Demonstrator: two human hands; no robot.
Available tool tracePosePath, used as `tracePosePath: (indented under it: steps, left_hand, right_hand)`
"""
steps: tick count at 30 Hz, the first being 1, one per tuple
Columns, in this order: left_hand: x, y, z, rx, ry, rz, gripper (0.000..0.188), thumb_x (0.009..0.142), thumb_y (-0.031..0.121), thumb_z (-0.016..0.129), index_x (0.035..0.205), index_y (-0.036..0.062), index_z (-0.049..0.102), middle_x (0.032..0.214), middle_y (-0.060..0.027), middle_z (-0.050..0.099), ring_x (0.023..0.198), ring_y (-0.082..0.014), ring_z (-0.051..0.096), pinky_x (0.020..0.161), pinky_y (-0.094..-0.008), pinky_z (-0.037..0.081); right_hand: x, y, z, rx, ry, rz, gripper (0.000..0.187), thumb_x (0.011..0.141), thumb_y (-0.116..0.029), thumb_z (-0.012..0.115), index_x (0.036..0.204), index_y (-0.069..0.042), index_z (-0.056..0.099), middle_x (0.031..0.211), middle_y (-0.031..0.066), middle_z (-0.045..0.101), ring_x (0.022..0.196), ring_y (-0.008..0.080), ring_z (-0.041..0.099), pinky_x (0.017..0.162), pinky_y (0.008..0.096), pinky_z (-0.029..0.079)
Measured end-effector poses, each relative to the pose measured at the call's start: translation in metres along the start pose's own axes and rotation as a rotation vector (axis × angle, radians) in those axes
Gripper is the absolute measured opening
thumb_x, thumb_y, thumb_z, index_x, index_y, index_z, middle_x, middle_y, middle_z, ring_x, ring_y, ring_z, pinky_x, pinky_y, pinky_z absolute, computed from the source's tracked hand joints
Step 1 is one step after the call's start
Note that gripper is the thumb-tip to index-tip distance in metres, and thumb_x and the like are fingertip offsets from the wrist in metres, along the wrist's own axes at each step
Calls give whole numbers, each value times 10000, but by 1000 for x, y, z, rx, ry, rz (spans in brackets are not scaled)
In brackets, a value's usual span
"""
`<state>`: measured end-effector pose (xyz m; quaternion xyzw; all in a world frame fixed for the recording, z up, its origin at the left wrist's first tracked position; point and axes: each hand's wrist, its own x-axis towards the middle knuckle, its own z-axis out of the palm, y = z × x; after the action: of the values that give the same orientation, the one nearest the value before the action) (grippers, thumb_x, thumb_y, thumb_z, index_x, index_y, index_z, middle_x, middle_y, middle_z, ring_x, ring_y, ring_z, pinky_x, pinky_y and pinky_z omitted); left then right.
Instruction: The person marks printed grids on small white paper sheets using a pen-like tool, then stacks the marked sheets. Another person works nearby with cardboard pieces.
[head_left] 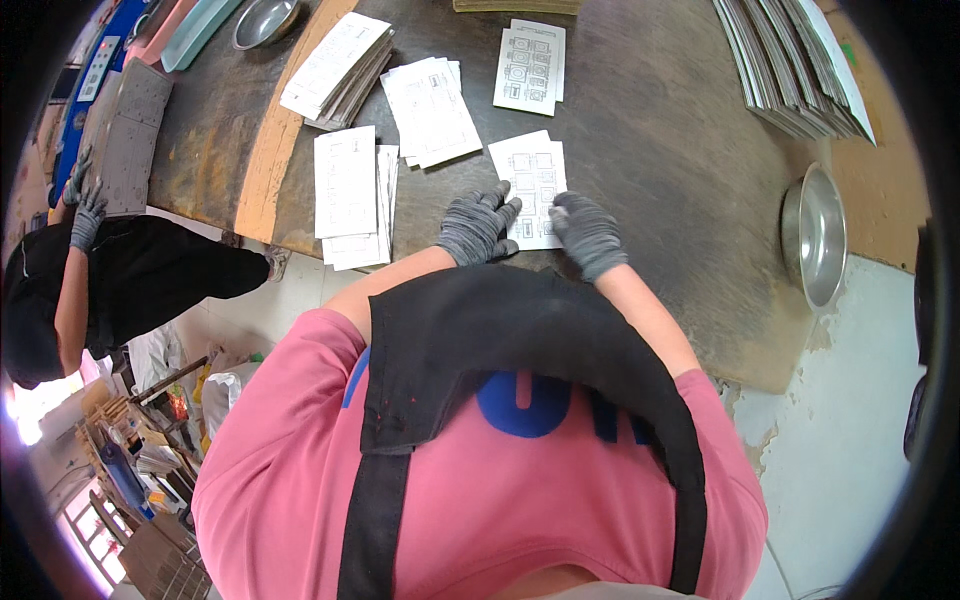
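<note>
A small stack of white printed sheets [537, 185], covered in rows of line drawings, lies on the dark table near its front edge. My left hand [478, 222], in a grey glove, grips its left edge, fingertips resting over the paper and thumb lower down. At the opposite edge, my right hand [588, 235], also gloved, has its fingers curled against the sheets. Whether one sheet or several are pinched is hidden. Left of my left hand lie a stack of white sheets [345, 185] and, farther off, another fanned stack [432, 112]. Beyond my hands sits a further printed stack [530, 68].
A thicker paper stack [338, 65] lies at the far left. Large sheets [795, 65] are piled at the far right. A metal bowl [815, 238] stands by the right table edge, another bowl [266, 22] at the far left. A gloved co-worker [130, 262] is at left.
</note>
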<state>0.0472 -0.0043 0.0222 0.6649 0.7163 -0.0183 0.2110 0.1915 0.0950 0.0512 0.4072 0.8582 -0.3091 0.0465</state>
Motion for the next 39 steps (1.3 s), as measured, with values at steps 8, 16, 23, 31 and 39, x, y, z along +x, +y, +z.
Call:
tracePosePath:
  steps: [8, 16, 23, 31, 39]
  left_hand:
    - [-1, 3, 3, -18, 45, -18, 694, 674, 476, 624, 1255, 149, 431, 1333, -93, 342, 1104, -288, 436, 912, -391, 362]
    - [-3, 3, 3, -21, 59, -18, 694, 679, 486, 616, 1258, 152, 428, 1335, -90, 349, 1087, -294, 447, 909, -389, 366]
    - [-2, -2, 7, -179, 98, -53, 591, 725, 323, 626, 1241, 103, 439, 1303, -140, 376, 1138, -307, 427, 926, -363, 374]
    - [7, 0, 22, -1035, 67, -379, 483, 778, 190, 595, 1181, -33, 451, 1057, -177, 575, 922, -231, 570, 792, -320, 454]
    - [27, 15, 8, -1047, 137, -423, 315, 781, 157, 610, 1006, -51, 537, 835, -112, 613, 704, -143, 570, 569, -276, 471]
  right_hand:
    - [-13, 25, 24, 501, 16, 224, 399, 733, -292, 652, 1000, -6, 572, 908, 171, 611, 827, 248, 582, 741, 330, 447]
    - [-11, -10, 5, -35, -34, 65, 283, 807, -240, 528, 982, -23, 574, 917, 176, 614, 827, 307, 593, 727, 357, 452]
    - [-14, -10, 12, 47, -23, -13, 296, 822, -232, 480, 1052, -58, 548, 975, 168, 596, 862, 323, 584, 749, 385, 447]
    - [-16, 62, 54, 245, 291, -59, 319, 805, -191, 540, 1096, -66, 500, 996, 173, 576, 922, 294, 558, 802, 345, 430]
    - [-22, 59, 42, 563, 336, -8, 317, 829, -215, 508, 1106, -61, 501, 993, 168, 576, 922, 276, 563, 816, 350, 424]
